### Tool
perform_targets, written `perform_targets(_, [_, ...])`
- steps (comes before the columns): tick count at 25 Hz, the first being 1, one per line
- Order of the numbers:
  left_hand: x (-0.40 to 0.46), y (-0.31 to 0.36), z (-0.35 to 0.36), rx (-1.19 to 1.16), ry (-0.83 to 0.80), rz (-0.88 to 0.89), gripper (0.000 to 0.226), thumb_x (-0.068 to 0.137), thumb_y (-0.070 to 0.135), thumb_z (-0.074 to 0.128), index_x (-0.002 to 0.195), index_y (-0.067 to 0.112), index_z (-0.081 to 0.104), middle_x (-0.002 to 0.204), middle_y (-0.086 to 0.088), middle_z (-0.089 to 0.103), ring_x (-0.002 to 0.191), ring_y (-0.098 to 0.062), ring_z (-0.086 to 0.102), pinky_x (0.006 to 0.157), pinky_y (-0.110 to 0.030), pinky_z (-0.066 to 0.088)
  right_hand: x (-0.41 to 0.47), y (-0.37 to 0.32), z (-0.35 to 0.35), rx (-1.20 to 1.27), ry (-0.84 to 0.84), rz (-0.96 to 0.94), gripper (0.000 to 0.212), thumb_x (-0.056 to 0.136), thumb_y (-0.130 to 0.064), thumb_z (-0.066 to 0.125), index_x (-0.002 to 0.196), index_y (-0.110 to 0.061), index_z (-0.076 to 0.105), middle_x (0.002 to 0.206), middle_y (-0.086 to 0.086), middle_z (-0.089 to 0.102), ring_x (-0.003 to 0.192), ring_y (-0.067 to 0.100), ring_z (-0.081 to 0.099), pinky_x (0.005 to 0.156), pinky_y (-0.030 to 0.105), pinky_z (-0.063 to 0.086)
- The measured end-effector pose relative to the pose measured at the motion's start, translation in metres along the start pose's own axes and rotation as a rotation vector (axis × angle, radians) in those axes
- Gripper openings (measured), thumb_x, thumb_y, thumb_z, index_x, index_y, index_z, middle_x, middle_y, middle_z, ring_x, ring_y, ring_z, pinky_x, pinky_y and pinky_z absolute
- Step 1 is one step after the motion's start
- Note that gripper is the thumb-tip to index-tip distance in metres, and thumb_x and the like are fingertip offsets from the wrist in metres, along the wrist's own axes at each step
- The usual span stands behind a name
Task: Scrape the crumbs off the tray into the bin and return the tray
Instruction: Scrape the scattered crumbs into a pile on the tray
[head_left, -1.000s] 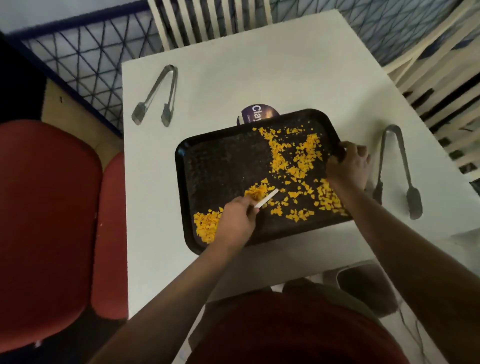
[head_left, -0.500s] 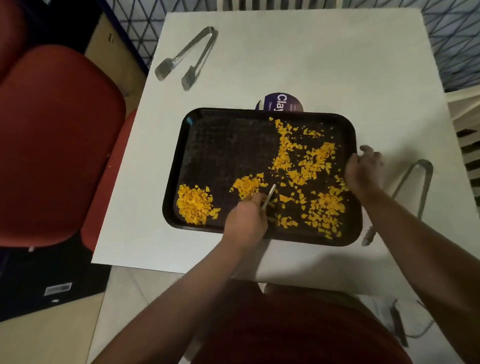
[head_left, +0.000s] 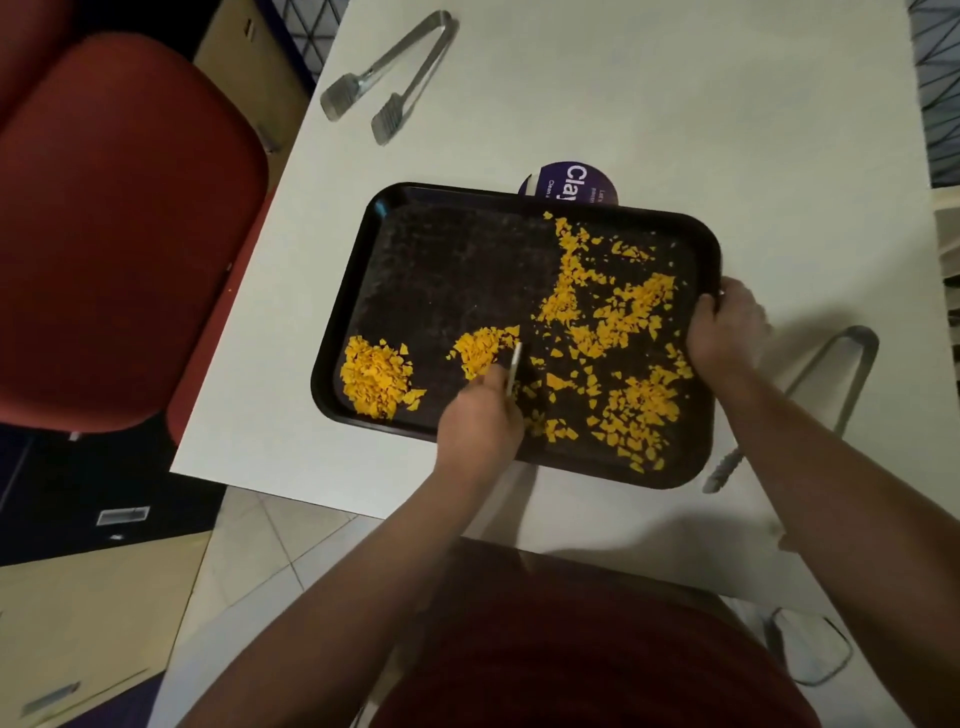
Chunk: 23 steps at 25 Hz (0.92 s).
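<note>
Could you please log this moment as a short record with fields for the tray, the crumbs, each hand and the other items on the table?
tray: black tray on the white table
crumbs: yellow crumbs scattered on the right half; gathered pile at the near-left corner
left hand: left hand holds a thin white scraper against the tray
right hand: right hand grips the tray's right rim
tongs: far tongs beyond the tray; near tongs right of it
other: purple round label partly under the far rim
bin: not in view

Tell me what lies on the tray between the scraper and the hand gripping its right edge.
In the head view, scattered yellow crumbs cover the black tray between the thin white scraper and the right hand.
</note>
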<state>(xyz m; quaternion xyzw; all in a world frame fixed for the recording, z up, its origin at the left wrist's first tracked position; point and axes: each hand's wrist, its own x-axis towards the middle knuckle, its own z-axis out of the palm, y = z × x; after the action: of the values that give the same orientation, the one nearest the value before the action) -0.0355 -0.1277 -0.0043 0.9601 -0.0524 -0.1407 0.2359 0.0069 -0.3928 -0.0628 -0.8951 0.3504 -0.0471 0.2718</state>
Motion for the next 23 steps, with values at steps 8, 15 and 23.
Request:
perform_targets(8, [0.023, 0.008, 0.0, -0.013, 0.027, -0.201, 0.017, 0.089, 0.01, 0.047, 0.101, 0.002, 0.056, 0.094, -0.018, 0.063, 0.084, -0.036, 0.062, 0.067, -0.037, 0.047, 0.0, 0.003, -0.003, 0.1, -0.019, 0.028, 0.042, 0.092, -0.028, 0.039, 0.13, -0.015, 0.051, 0.13, 0.01, 0.056, 0.122, 0.032, 0.047, 0.103, 0.041, 0.029])
perform_targets(15, [0.016, 0.013, -0.003, -0.05, 0.037, -0.151, 0.015, 0.09, 0.013, 0.05, 0.098, 0.003, 0.057, 0.09, -0.013, 0.064, 0.079, -0.029, 0.061, 0.061, -0.033, 0.047, 0.001, 0.006, 0.0, 0.11, -0.018, 0.033, 0.048, 0.089, -0.034, 0.036, 0.131, -0.017, 0.051, 0.13, 0.009, 0.057, 0.122, 0.032, 0.047, 0.103, 0.042, 0.03])
perform_targets(23, [0.029, 0.002, -0.004, 0.019, 0.05, -0.211, 0.018, 0.091, 0.009, 0.045, 0.099, 0.004, 0.061, 0.092, -0.014, 0.066, 0.081, -0.029, 0.063, 0.065, -0.035, 0.049, 0.002, 0.007, 0.002, 0.15, -0.001, 0.038, 0.048, 0.087, -0.033, 0.038, 0.129, -0.015, 0.053, 0.128, 0.011, 0.058, 0.121, 0.033, 0.048, 0.104, 0.042, 0.032])
